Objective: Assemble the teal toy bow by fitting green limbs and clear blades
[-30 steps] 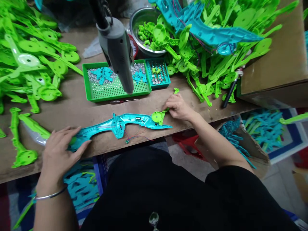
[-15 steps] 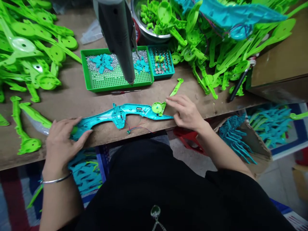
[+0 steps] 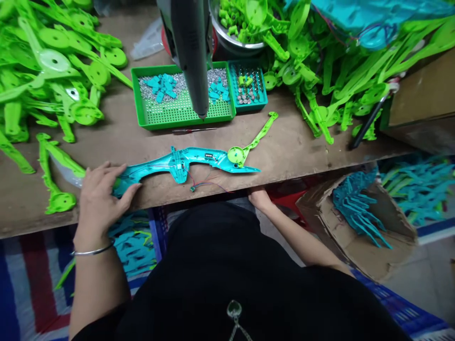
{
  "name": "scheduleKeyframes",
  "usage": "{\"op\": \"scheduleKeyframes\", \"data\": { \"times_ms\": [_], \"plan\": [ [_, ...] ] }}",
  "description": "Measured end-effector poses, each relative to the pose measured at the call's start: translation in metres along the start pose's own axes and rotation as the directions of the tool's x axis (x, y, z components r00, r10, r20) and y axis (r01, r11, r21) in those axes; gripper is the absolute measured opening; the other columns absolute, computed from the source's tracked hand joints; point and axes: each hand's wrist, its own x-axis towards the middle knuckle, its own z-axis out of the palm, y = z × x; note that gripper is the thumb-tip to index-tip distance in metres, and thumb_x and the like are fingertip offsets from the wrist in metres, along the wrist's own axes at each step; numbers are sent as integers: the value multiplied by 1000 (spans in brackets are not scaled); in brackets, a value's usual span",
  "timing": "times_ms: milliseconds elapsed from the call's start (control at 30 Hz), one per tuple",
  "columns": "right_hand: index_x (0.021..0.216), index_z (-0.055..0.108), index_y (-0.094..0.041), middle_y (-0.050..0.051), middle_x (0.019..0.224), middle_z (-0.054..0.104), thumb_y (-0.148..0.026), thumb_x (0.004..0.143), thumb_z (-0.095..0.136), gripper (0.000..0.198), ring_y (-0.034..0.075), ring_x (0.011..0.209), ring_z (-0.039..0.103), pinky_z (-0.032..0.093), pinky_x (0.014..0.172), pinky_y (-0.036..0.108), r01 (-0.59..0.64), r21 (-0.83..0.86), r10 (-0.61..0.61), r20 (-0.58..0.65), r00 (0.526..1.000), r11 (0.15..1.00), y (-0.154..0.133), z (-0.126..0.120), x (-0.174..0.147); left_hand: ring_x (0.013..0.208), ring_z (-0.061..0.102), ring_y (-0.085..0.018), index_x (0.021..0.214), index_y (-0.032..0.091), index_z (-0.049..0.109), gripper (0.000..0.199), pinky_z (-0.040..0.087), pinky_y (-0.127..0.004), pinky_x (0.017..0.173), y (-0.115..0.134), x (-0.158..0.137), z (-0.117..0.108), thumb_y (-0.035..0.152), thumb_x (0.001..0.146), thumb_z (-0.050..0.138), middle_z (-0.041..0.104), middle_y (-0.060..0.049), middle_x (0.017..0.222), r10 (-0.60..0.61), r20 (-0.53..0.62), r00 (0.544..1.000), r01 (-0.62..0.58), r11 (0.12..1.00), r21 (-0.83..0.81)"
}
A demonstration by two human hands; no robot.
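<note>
A long turquoise plastic shell (image 3: 159, 166), curved and open on top, lies on the wooden table. My left hand (image 3: 103, 192) grips its left end, thumb on the near side and fingers over the far side. Thin wires run from the shell's middle to a small green circuit board (image 3: 192, 189) at its near side. A lime-green arm with a round cup (image 3: 236, 155) rests on the right part of the shell, its stem pointing up and right. My right hand (image 3: 259, 198) is mostly beneath the table's front edge; its fingers are hidden.
A hanging electric screwdriver (image 3: 195, 61) points down over a green tray (image 3: 183, 124) of screws and turquoise pieces. A thin screwdriver (image 3: 194, 130) lies before it. Green parts heap up at left (image 3: 53, 61) and right (image 3: 320, 94). A cardboard box (image 3: 369, 241) stands below, right.
My right hand has left the green arm and dropped under the table edge. My left hand stays on the shell. The whole view has shifted slightly.
</note>
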Motion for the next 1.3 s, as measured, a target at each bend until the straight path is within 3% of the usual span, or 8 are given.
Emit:
{"op": "scheduleKeyframes", "data": {
  "times_ms": [267, 333, 400, 567, 633, 900, 1100, 1300],
  "plan": [
    [88, 69, -20, 6, 83, 75, -11, 85, 57, 15, 18, 77, 70, 48, 70, 26, 160, 86, -176, 224, 959, 983, -8, -76, -50, 125, 58, -29, 129, 16, 61, 50, 45, -48, 108, 25, -2, -34, 45, 88, 66, 62, -13, 131, 14, -85, 996, -26, 989, -147],
    [88, 66, -20, 2, 81, 74, -16, 89, 57, 10, 14, 72, 68, 48, 66, 24, 263, 431, -402, 272, 874, 863, -14, -112, -62, 103, 66, -24, 120, 23, 66, 35, 53, -42, 95, 36, -3, -54, 40, 90, 65, 69, -7, 113, 48, -27, 998, -54, 951, -304],
    [89, 65, -20, 2, 83, 75, -30, 90, 63, 10, 13, 73, 69, 51, 67, 25, 222, 696, -452, 164, 877, 683, -21, -145, -64, 90, 68, -21, 111, 31, 68, 21, 56, -35, 80, 48, -3, -74, 33, 90, 64, 71, -1, 101, 175, 113, 978, -98, 866, -491],
    [81, 63, -19, 2, 82, 74, -40, 73, 84, 31, 14, 78, 71, 59, 76, 31, 298, 928, -97, -283, 954, 224, -28, -186, -22, 83, 69, -18, 119, 36, 67, 34, 59, -30, 71, 97, 12, -81, 22, 87, 68, 72, -1, 94, 653, 406, 640, -63, 570, -819],
    [80, 64, -18, 3, 88, 75, -39, 66, 88, 35, 15, 83, 72, 59, 81, 32, 382, 908, -7, -387, 922, 170, -25, -191, 1, 83, 69, -16, 119, 32, 66, 28, 57, -29, 76, 125, 21, -65, 24, 92, 63, 72, -1, 93, 706, 381, 597, -53, 508, -860],
    [70, 62, -16, 4, 80, 75, -35, 50, 95, 43, 15, 73, 70, 59, 71, 30, 237, 913, 104, -285, 953, 331, 0, -183, 41, 134, 52, -30, 133, 14, 51, 39, 47, -50, 110, 224, 50, 24, 26, 96, 59, 55, -20, 139, 521, 26, 853, -375, 647, -664],
    [67, 61, -17, 4, 79, 74, -31, 51, 93, 39, 15, 73, 69, 58, 70, 28, 214, 905, 69, -256, 964, 368, 4, -187, 44, 146, 31, -48, 135, 3, 49, 70, 31, -66, 117, 256, 63, 63, 40, 82, 76, 35, -35, 152, 390, -57, 919, -390, 876, -283],
    [79, 65, -16, 1, 78, 70, -25, 53, 92, 38, 12, 67, 64, 55, 65, 28, 277, 854, 54, -333, 941, 441, 4, -196, 45, 141, 41, -45, 124, 7, 56, 50, 37, -62, 115, 243, 65, 79, 32, 85, 73, 41, -33, 148, 355, -35, 934, -354, 907, -227]
  ]
}}
